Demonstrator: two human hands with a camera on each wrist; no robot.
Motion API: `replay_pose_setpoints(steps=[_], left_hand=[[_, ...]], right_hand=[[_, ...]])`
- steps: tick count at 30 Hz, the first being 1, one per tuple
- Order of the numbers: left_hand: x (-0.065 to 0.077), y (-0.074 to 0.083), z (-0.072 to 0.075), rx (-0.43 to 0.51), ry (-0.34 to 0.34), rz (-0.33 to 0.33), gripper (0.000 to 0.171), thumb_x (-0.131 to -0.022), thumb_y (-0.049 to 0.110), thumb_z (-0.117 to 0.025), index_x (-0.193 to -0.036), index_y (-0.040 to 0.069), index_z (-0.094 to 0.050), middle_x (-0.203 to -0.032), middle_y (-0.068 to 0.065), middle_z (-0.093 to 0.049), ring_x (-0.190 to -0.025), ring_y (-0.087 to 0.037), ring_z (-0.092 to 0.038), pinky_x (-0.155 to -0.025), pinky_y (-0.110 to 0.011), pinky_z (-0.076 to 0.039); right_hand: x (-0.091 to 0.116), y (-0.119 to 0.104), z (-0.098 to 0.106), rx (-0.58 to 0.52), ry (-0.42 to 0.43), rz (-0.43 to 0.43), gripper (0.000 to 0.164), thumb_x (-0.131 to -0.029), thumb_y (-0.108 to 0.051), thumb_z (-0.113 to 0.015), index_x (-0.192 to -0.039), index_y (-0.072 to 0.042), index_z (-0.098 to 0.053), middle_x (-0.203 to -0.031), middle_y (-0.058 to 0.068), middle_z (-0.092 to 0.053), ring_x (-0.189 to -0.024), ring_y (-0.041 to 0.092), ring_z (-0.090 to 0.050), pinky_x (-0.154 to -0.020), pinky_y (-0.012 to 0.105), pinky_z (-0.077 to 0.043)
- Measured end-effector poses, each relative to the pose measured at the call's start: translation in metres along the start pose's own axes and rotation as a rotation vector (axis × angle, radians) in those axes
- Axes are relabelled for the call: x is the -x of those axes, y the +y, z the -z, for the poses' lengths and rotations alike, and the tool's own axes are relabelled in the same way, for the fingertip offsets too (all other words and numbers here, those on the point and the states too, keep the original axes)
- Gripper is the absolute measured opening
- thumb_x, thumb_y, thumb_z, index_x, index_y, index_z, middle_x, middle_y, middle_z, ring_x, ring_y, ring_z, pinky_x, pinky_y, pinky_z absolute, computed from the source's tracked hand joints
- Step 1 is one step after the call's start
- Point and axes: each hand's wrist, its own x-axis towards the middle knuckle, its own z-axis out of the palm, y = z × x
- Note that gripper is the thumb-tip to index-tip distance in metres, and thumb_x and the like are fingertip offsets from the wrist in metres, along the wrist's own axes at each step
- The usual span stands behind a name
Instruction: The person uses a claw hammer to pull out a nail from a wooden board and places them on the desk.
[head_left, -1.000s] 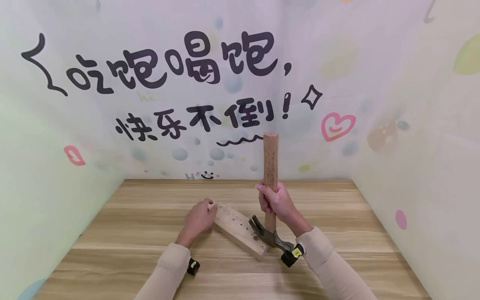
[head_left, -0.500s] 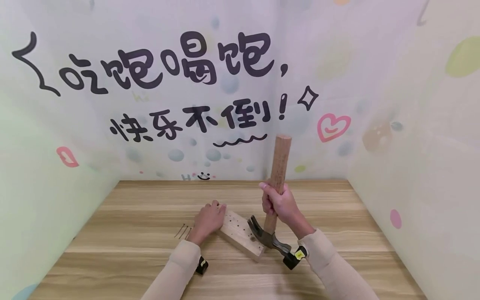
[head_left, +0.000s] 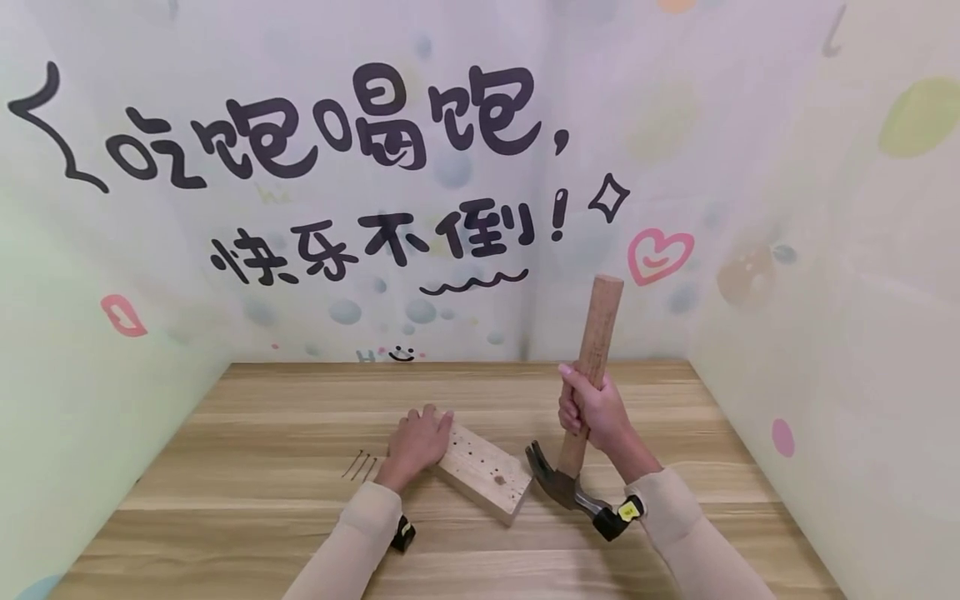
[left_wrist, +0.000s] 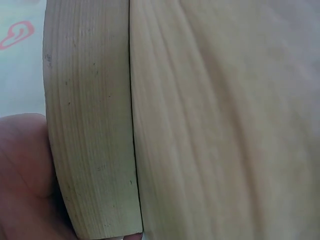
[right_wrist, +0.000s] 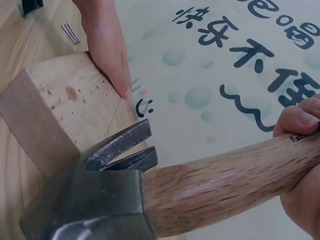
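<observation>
A pale wooden block point(head_left: 480, 467) dotted with small dark holes lies slantwise on the table. My left hand point(head_left: 420, 446) holds its far left end; in the left wrist view, part of that hand point(left_wrist: 22, 170) wraps the end of the block point(left_wrist: 95, 125). Upright in my right hand point(head_left: 600, 412) is a claw hammer point(head_left: 596, 333), gripped around its wooden handle with the head down. The claw point(right_wrist: 120, 145) points toward the block's near right end, and in the right wrist view the metal head overlaps the block's corner.
A few thin nails point(head_left: 360, 464) lie side by side on the wood-grain table point(head_left: 225, 533), just left of my left hand. A printed wall covering point(head_left: 375, 208) with black lettering rises behind the table, with pale walls on both sides.
The left hand has shifted further onto the block's end, and the nails beside it have come into view. The hammer has moved right, away from over the block, its handle leaning right.
</observation>
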Motion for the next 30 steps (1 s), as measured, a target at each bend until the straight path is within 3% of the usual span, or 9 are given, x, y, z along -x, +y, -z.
replay_pose_setpoints(steps=[9,20,30], left_hand=[[0.000,-0.002,0.001,-0.029,0.002,-0.016,0.061,-0.106,0.045,-0.035,-0.141,-0.002,-0.047,-0.130,-0.031,-0.052,-0.117,-0.050,-0.052,-0.089,-0.064,-0.045],[0.002,0.000,0.002,-0.027,0.002,-0.004,0.059,-0.105,0.045,-0.036,-0.139,-0.002,-0.049,-0.126,-0.030,-0.053,-0.112,-0.048,-0.054,-0.087,-0.062,-0.046],[0.001,0.000,0.001,-0.024,0.002,-0.007,0.061,-0.105,0.047,-0.035,-0.139,-0.002,-0.050,-0.127,-0.031,-0.053,-0.114,-0.047,-0.053,-0.088,-0.062,-0.046]], right_hand=[[0.007,0.009,0.014,-0.065,0.053,-0.050,0.035,-0.105,-0.019,-0.044,-0.071,-0.011,-0.041,-0.048,-0.004,-0.038,-0.036,0.007,-0.036,-0.036,0.022,-0.033],[0.010,0.020,0.024,-0.115,0.126,-0.142,0.036,-0.105,-0.027,-0.047,-0.072,-0.014,-0.043,-0.050,-0.006,-0.038,-0.036,0.005,-0.036,-0.037,0.021,-0.033],[0.012,0.028,0.033,-0.144,0.147,-0.197,0.035,-0.107,-0.031,-0.042,-0.076,-0.015,-0.043,-0.051,-0.008,-0.038,-0.037,0.004,-0.038,-0.037,0.020,-0.033]])
